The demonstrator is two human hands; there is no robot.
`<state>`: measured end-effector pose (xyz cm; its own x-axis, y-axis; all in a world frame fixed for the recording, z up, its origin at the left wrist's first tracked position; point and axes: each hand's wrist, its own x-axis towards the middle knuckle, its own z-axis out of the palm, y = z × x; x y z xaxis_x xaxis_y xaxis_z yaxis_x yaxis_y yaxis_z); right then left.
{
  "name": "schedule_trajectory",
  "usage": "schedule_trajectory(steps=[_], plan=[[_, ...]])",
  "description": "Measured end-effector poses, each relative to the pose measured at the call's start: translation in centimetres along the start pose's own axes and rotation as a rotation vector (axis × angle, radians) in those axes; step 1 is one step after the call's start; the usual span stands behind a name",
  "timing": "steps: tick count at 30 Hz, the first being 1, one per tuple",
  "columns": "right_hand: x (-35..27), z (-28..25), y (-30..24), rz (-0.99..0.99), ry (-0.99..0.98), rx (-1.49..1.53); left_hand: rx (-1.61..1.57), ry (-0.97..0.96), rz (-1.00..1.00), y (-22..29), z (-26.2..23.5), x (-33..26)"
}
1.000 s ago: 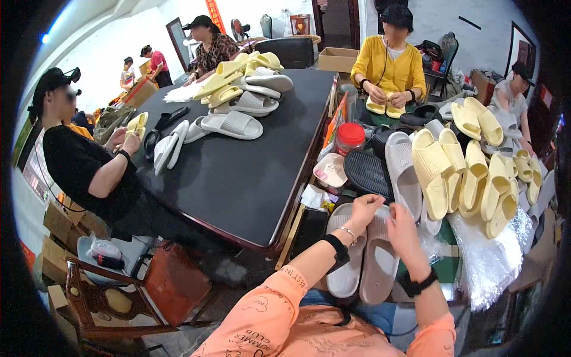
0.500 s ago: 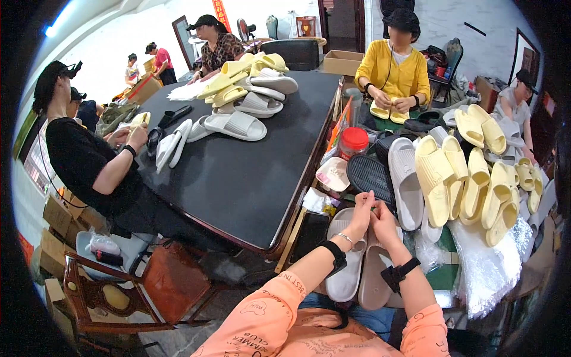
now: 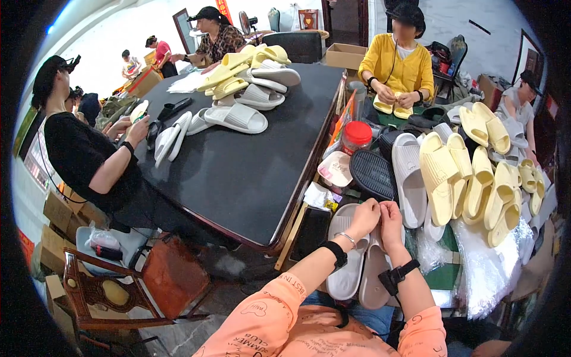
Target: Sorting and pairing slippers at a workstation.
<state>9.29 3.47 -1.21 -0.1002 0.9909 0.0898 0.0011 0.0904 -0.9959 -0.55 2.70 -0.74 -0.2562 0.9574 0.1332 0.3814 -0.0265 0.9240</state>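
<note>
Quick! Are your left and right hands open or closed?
Left hand: pinched closed above greyish backless slippers; can't tell if holding anything.
Right hand: pinched closed too; can't tell if holding anything.

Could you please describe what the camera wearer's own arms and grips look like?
The arms have loose peach-orange fabric sleeves with dark printed lettering; the left also bears a rounded cartoon outline. The left wrist has a wide black band and a slim silver-coloured bracelet; the right, a black strap with a boxy dark module. The left grip and right grip are gloveless.
</note>
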Motion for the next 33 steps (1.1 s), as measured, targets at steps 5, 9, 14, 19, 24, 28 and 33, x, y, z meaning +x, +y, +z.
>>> schedule_trajectory(steps=[5,9,14,19,24,28,33], plan=[[-0.5,-0.8,0.0,0.012,0.025,-0.053,-0.268,-0.134,-0.099,1.5,-0.9,-0.9],[-0.5,1.3,-1.1,-0.296,0.142,-0.188,-0.452,-0.041,-0.182,-0.8,-1.0,0.2],[0.2,1.3,-0.9,-0.288,0.033,-0.13,-0.599,-0.017,-0.237,-1.2,-1.0,0.9],[0.1,0.8,-0.3,-0.156,0.0,0.01,-0.57,0.004,-0.222,-1.0,-0.6,0.8],[-0.3,0.6,-0.3,-0.126,-0.01,0.008,-0.576,-0.012,-0.276,-0.4,-1.0,0.1],[-0.4,0.8,-0.4,-0.114,-0.003,0.071,-0.661,0.033,-0.271,-0.8,-0.9,0.0],[-0.3,0.8,-0.4,-0.115,0.008,0.063,-0.746,0.01,-0.261,-0.6,-0.9,0.1]])
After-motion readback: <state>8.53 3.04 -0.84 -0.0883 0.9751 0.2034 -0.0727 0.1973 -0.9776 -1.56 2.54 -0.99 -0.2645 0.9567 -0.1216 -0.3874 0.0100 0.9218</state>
